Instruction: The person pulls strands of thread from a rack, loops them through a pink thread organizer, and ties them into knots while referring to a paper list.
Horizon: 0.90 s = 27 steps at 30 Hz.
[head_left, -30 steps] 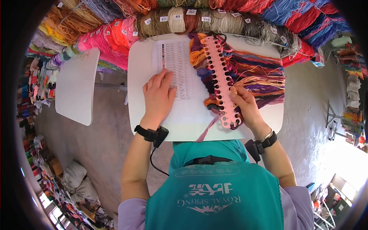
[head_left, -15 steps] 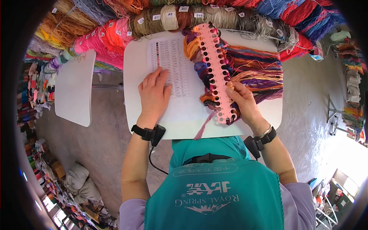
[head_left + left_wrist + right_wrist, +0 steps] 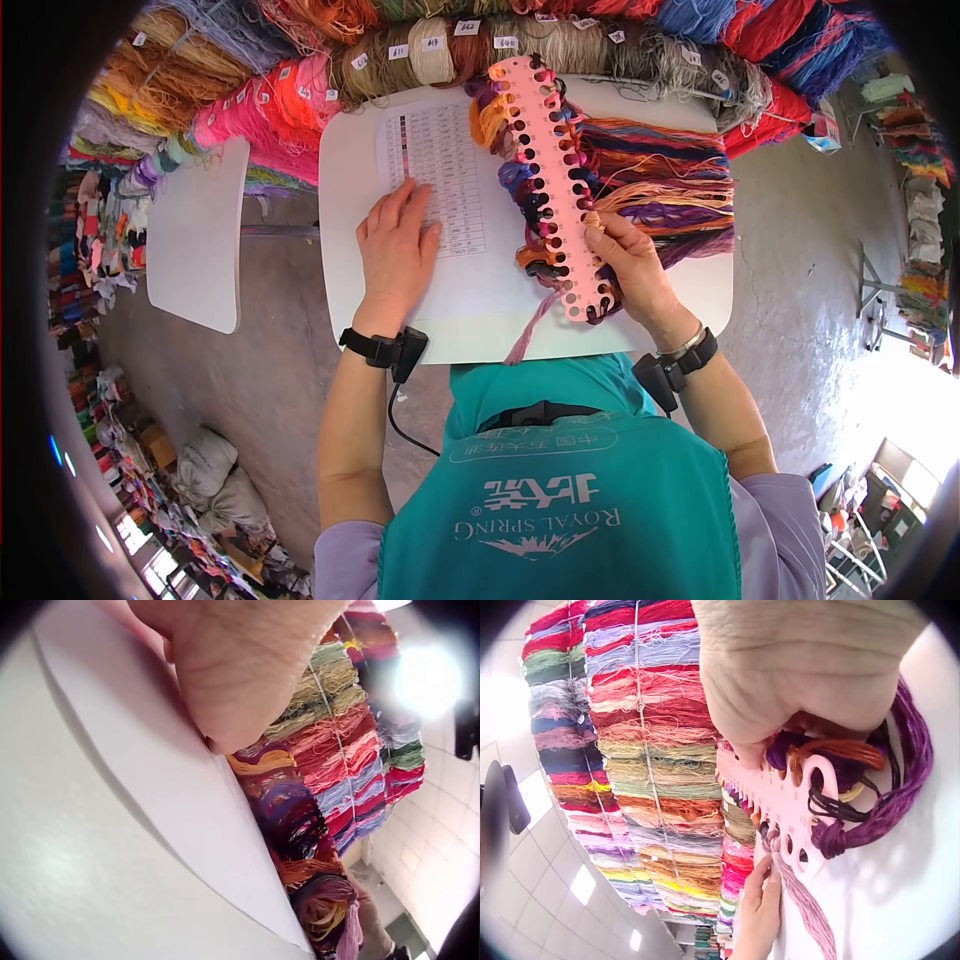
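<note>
On the far left there is a white panel point(image 3: 195, 235), apart from the white table point(image 3: 345, 150) on which the work lies. The left hand point(image 3: 395, 250) rests flat with its fingers extended over the printed colour chart point(image 3: 455, 190), the fingertips near its column of dark squares. To the right of this chart lies the pink perforated thread card point(image 3: 550, 180), somewhat slanted, with coloured loops point(image 3: 515, 180) along its left side and a mauve strand point(image 3: 530, 335) hanging from its lower end. The right hand point(image 3: 635, 265) pinches the card's right edge, at the peach threads point(image 3: 593, 221). Long loose thread ends point(image 3: 665, 165) spread rightward across the table.
</note>
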Motion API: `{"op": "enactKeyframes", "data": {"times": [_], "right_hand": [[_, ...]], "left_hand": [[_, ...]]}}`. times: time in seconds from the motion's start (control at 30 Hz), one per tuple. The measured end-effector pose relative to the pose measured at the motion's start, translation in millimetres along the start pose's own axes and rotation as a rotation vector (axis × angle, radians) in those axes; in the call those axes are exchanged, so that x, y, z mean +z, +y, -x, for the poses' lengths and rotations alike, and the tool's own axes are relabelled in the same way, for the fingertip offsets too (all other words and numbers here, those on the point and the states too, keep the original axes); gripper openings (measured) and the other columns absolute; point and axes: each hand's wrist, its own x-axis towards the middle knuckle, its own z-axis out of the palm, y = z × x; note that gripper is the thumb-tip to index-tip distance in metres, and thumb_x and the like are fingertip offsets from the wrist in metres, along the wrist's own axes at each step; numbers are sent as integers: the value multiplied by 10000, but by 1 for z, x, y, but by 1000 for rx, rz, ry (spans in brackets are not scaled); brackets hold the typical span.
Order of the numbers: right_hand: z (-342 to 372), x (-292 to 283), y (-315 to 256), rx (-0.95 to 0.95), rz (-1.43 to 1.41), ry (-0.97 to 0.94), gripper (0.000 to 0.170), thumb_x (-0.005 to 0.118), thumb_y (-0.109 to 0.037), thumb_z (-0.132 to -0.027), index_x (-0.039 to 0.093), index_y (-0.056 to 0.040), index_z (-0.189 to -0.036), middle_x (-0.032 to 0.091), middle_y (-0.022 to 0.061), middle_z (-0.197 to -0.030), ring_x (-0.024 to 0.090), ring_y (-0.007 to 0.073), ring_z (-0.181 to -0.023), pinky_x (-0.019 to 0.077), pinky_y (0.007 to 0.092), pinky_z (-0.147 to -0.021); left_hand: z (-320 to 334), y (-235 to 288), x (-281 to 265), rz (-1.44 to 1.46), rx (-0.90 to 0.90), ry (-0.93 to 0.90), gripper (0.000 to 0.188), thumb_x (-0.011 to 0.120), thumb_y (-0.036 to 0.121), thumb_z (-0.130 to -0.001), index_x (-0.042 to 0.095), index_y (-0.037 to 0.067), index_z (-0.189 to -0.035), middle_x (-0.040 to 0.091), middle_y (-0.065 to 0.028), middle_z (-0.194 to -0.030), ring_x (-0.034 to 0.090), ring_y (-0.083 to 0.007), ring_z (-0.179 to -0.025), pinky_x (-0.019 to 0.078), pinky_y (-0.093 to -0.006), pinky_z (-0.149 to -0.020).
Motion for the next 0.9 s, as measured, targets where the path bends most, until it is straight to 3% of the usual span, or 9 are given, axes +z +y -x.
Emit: {"op": "enactKeyframes", "data": {"times": [0.07, 0.17, 0.27, 0.37, 0.67, 0.9], "right_hand": [[0, 0, -1, 7, -4, 8, 241, 604, -138, -1002, 638, -25, -1213, 634, -41, -1051, 569, 35, -938, 481, 221, -848], [1, -1, -1, 6, -21, 9, 247, 608, -143, -1001, 638, -25, -1216, 632, -43, -1042, 570, 35, -932, 482, 220, -847], [2, 1, -4, 10, -49, 26, 249, 611, -148, -1001, 638, -28, -1218, 635, -41, -1039, 575, 37, -927, 487, 221, -842], [3, 4, -6, 19, -64, 42, 251, 610, -156, -1003, 639, -26, -1215, 643, -37, -1035, 576, 37, -918, 489, 221, -830], [6, 4, -2, 6, -147, 47, 235, 613, -169, -1004, 656, -19, -1179, 652, -31, -1021, 574, 32, -896, 484, 211, -807], [14, -2, -9, -71, -107, 176, 244, 635, -134, -982, 667, -4, -1186, 665, -29, -1003, 581, 36, -882, 482, 213, -790]], "left_hand": [[-1, 1, -1, -4, 1, 7, 506, 654, 180, -861, 565, 122, -1355, 522, -79, -1396, 460, -298, -1282, 336, -462, -1058], [-4, 13, -10, 114, 1, 81, 394, 694, 128, -831, 662, 121, -1224, 571, -81, -1245, 504, -298, -1196, 390, -441, -1005], [-8, 36, -16, 377, 204, 84, 262, 743, 74, -785, 727, 102, -1045, 582, -72, -1064, 541, -288, -1078, 443, -407, -921], [-14, 76, -12, 613, 190, 26, 180, 765, 44, -759, 733, 72, -934, 578, -68, -978, 560, -270, -996, 465, -372, -858], [-20, 106, 11, 904, -21, -110, 169, 749, 17, -753, 701, 8, -915, 599, -83, -962, 574, -251, -960, 484, -348, -830], [-25, 106, -2, 623, 168, -32, 118, 772, 61, -745, 699, 29, -831, 598, -73, -883, 573, -274, -908, 467, -387, -775]]}}
